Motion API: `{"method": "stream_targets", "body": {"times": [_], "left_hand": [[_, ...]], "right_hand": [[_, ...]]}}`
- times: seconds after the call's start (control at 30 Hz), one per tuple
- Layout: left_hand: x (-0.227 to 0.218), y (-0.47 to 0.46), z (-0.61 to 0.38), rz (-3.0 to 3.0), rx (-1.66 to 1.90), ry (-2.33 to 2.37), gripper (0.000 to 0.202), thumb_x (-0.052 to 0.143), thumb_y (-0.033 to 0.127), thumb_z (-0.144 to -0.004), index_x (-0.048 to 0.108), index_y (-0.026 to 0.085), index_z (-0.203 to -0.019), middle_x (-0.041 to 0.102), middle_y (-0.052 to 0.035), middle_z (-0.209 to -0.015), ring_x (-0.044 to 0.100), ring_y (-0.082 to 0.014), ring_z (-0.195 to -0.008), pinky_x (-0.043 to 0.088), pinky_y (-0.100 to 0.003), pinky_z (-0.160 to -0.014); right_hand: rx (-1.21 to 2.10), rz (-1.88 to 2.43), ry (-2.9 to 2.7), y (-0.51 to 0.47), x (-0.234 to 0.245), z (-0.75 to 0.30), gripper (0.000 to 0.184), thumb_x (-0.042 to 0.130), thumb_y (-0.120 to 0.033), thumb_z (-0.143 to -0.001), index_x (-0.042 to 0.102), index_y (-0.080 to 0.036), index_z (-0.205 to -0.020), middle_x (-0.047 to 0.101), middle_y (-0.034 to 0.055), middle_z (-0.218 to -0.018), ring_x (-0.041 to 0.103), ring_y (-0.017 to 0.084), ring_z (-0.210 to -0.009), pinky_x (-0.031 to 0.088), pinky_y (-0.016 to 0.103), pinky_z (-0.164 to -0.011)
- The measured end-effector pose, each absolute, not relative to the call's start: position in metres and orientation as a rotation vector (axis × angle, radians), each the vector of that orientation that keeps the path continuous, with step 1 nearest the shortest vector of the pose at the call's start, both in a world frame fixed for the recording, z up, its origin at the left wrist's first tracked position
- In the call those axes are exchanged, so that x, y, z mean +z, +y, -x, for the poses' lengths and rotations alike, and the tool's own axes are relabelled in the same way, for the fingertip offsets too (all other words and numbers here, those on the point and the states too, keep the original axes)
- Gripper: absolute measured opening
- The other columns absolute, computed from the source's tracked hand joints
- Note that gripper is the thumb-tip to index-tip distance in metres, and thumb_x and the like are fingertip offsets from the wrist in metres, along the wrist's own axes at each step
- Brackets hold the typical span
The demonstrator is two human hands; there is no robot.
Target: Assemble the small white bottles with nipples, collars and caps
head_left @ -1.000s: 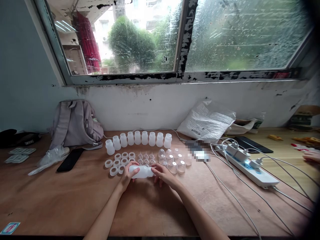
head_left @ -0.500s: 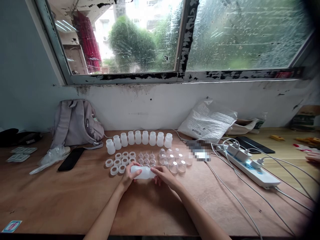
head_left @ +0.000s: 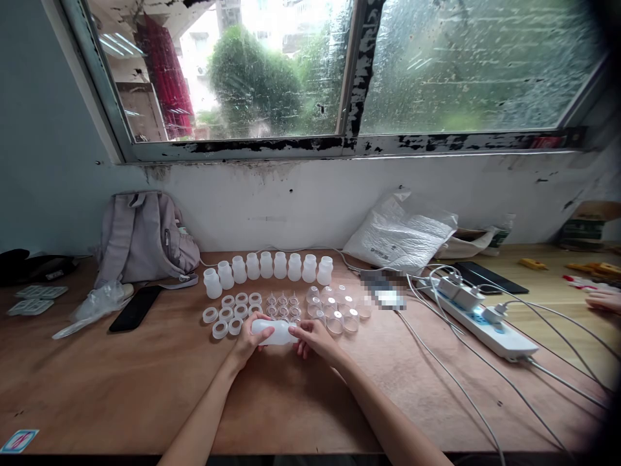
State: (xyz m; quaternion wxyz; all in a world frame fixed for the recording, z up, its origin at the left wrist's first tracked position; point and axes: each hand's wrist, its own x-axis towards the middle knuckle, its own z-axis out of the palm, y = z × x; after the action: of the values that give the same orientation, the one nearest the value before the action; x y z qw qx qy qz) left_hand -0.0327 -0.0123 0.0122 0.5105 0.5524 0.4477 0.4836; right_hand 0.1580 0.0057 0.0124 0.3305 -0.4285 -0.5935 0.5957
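A frosted white baby bottle point(head_left: 273, 332) lies sideways in front of me, held between both hands. My left hand point(head_left: 250, 336) wraps round its left end, thumb across the front. At the right end, my right hand point(head_left: 310, 336) grips with the thumb laid on top; its other fingers are partly hidden. Just beyond are white screw rings point(head_left: 226, 314) on the left, clear teats point(head_left: 283, 301) in the middle and transparent dome caps point(head_left: 334, 321) on the right. Behind these, several open bottle bodies point(head_left: 266, 265) stand upright in a curved row.
A grey backpack point(head_left: 143, 239), a plastic bag point(head_left: 99, 307) and a black phone point(head_left: 136, 309) are on the left. To the right lie a white power strip point(head_left: 504, 340) with cables, a silvery bag point(head_left: 402, 230) and a black tablet point(head_left: 490, 277). Another person's hand point(head_left: 604, 299) shows at the right edge.
The whole view has shifted slightly. Both hands keep the same hold on the bottle, with the right fingers moved very little.
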Motion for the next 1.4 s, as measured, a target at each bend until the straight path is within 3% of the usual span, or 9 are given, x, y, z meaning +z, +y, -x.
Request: {"method": "stream_targets", "body": {"times": [0.1, 0.37, 0.57, 0.77, 0.9, 1.03, 1.17, 1.4], "left_hand": [[0.012, -0.013, 0.031, -1.344, 1.154, 1.084, 0.033, 0.063, 0.038, -0.065, 0.049, 0.016, -0.085, 0.05, 0.003, -0.064, 0.043, -0.0056, -0.043, 0.031, -0.016, -0.035], [0.003, -0.009, 0.035, -1.485, 1.182, 1.13, 0.031, 0.063, 0.036, -0.062, 0.05, 0.017, -0.083, 0.051, 0.002, -0.068, 0.045, -0.0073, -0.048, 0.034, -0.017, -0.038], [0.002, -0.015, 0.033, -1.685, 1.297, 1.15, 0.026, 0.063, 0.031, -0.064, 0.05, 0.018, -0.083, 0.055, -0.0021, -0.082, 0.053, -0.0135, -0.067, 0.043, -0.023, -0.059], [0.013, -0.027, 0.026, -1.796, 1.454, 1.174, 0.023, 0.062, 0.029, -0.065, 0.053, 0.02, -0.083, 0.056, -0.0054, -0.088, 0.054, -0.0214, -0.087, 0.043, -0.032, -0.078], [0.015, -0.026, 0.025, -1.667, 1.5, 1.238, 0.019, 0.059, 0.031, -0.068, 0.053, 0.02, -0.083, 0.056, -0.004, -0.084, 0.055, -0.0186, -0.076, 0.045, -0.027, -0.065], [0.014, -0.02, 0.03, -1.399, 1.56, 1.281, 0.023, 0.054, 0.038, -0.071, 0.052, 0.019, -0.083, 0.056, -0.0036, -0.083, 0.053, -0.015, -0.064, 0.039, -0.019, -0.042], [0.011, -0.013, 0.036, -1.214, 1.635, 1.225, 0.028, 0.052, 0.043, -0.072, 0.051, 0.017, -0.084, 0.056, -0.0042, -0.083, 0.054, -0.0142, -0.062, 0.037, -0.018, -0.038], [0.007, -0.007, 0.04, -1.084, 1.644, 1.149, 0.033, 0.049, 0.047, -0.074, 0.051, 0.017, -0.087, 0.057, -0.0027, -0.075, 0.053, -0.0116, -0.054, 0.035, -0.019, -0.039]], "right_hand": [[1.632, 1.151, -1.5, 0.005, 0.013, -0.157, 0.041, 0.057, -0.054, -0.066, 0.053, -0.012, -0.066, 0.057, -0.0002, -0.045, 0.052, 0.01, -0.035, 0.037, 0.018, -0.03], [1.78, 1.122, -1.285, 0.001, 0.008, -0.155, 0.035, 0.056, -0.047, -0.071, 0.052, -0.013, -0.069, 0.059, 0.0024, -0.05, 0.056, 0.01, -0.042, 0.046, 0.019, -0.042], [1.799, 1.104, -1.253, 0.004, 0.006, -0.157, 0.035, 0.056, -0.046, -0.072, 0.053, -0.011, -0.072, 0.06, 0.0034, -0.051, 0.055, 0.009, -0.042, 0.046, 0.019, -0.044], [1.601, 1.156, -1.418, 0.001, 0.018, -0.155, 0.038, 0.054, -0.052, -0.071, 0.053, -0.013, -0.073, 0.057, 0.0011, -0.051, 0.052, 0.01, -0.04, 0.041, 0.021, -0.041], [0.916, 1.224, -1.657, 0.001, 0.025, -0.16, 0.034, 0.047, -0.051, -0.076, 0.057, -0.018, -0.077, 0.055, 0.0021, -0.058, 0.05, 0.013, -0.049, 0.04, 0.025, -0.048], [0.364, 1.363, -1.623, 0.01, 0.022, -0.177, 0.026, 0.043, -0.041, -0.08, 0.058, -0.021, -0.087, 0.057, 0.0081, -0.087, 0.054, 0.018, -0.067, 0.041, 0.03, -0.062], [0.321, 1.488, -1.731, 0.017, 0.017, -0.187, 0.022, 0.044, -0.031, -0.077, 0.059, -0.02, -0.088, 0.055, 0.0087, -0.094, 0.055, 0.022, -0.077, 0.042, 0.034, -0.068], [0.538, 1.386, -1.876, 0.013, 0.022, -0.186, 0.02, 0.047, -0.031, -0.074, 0.062, -0.021, -0.084, 0.058, 0.0058, -0.092, 0.056, 0.02, -0.076, 0.043, 0.032, -0.069]]}}
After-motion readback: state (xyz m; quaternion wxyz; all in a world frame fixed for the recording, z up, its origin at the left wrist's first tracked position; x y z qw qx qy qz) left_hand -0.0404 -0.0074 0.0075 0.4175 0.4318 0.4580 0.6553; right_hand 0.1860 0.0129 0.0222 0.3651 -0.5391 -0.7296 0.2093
